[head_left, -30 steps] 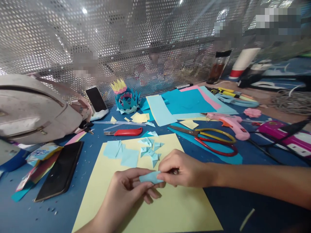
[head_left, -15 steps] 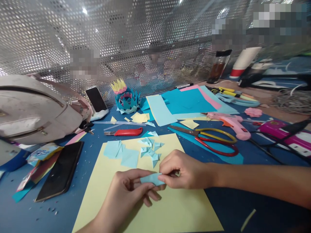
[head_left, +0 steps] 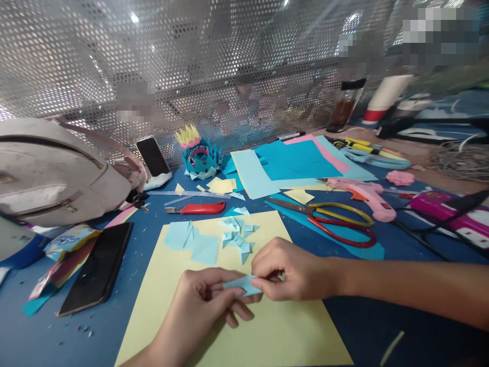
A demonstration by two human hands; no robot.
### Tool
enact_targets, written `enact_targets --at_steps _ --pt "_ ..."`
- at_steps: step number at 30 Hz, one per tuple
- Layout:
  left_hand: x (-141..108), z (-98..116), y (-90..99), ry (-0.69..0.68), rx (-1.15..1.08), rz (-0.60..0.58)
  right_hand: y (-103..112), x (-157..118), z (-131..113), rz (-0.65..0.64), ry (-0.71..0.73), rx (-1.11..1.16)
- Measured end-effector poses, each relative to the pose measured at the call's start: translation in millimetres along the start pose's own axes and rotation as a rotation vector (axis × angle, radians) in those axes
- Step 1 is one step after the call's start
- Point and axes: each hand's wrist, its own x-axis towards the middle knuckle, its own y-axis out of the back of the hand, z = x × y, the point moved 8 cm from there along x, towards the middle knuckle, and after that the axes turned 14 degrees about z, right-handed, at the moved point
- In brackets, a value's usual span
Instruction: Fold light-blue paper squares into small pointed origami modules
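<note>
A folded light-blue piece of paper (head_left: 244,284) is pinched between my two hands above a large yellow sheet (head_left: 160,316). My left hand (head_left: 208,298) grips its left part, thumb on top and fingers beneath. At its right end, my right hand (head_left: 292,270) closes thumb and fingers on the edge. Just beyond the hands lie several small folded light-blue pieces (head_left: 239,237). To their left are flat light-blue paper squares (head_left: 205,248), partly overlapping.
Past the yellow sheet lie a red cutter (head_left: 202,207), scissors (head_left: 340,219) and a pink glue gun (head_left: 367,196). Blue and pink sheets (head_left: 305,158) are stacked behind, beside a spiky paper model (head_left: 200,158). A dark phone (head_left: 99,270) and a pale backpack (head_left: 57,173) are at left.
The view has shifted very slightly. Both hands keep their grip on the light-blue paper, which looks a little narrower or more tilted than before.
</note>
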Motion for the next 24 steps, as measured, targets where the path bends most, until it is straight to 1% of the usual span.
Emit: enact_targets --at_steps 8,13,18,24 --pt "-0.7 0.6 -1.6 -0.021 0.038 0.004 -3.6 -1.3 0.9 -0.014 0.001 -0.052" --pt "-3.5 -0.8 -2.1 -0.047 0.086 0.012 -7.3 -2.3 0.5 -0.027 0.038 -0.128" --pt "-10.9 7.6 -2.6 -0.109 0.219 0.025 -10.4 -4.3 -2.4 -0.084 0.097 -0.063" --pt "-11.2 8.0 -2.3 -0.102 0.265 0.043 -7.6 -4.4 -5.0 -0.043 0.148 -0.054"
